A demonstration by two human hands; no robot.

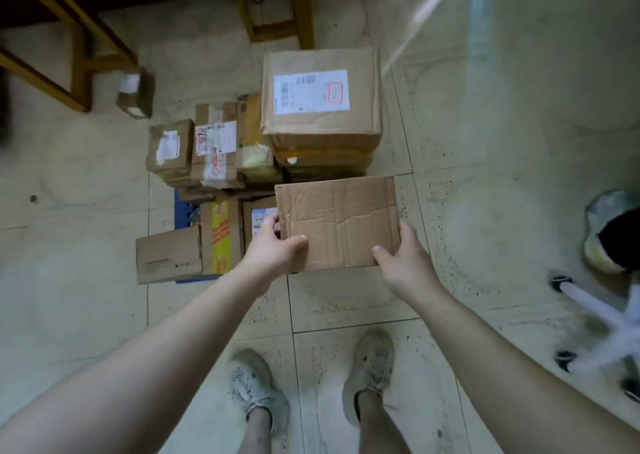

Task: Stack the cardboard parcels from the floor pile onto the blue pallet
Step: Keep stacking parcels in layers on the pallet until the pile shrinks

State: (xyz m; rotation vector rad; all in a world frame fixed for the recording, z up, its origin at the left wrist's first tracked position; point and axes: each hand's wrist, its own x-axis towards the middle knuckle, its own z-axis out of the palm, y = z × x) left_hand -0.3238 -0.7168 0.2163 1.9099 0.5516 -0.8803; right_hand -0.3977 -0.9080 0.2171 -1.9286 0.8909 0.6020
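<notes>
- Nearest, two pale sneakers (369, 374) stand on the tiled floor (485, 211), toes toward the pile.
- Both bare arms reach forward. The left hand (273, 246) clasps the near left corner of a plain creased parcel (337, 221), thumb on top, fingers round the edge.
- The right hand (403, 258) grips the near right corner the same way, thumb lying on the top face.
- That parcel is held level in the air above the stack's near right part.
- Under and left of it, labelled boxes crowd the blue pallet (183, 213), of which only a sliver shows.
- Beyond, a tall stack is topped by a large labelled box (320, 93).
- Farthest, wooden furniture legs (270, 7).
</notes>
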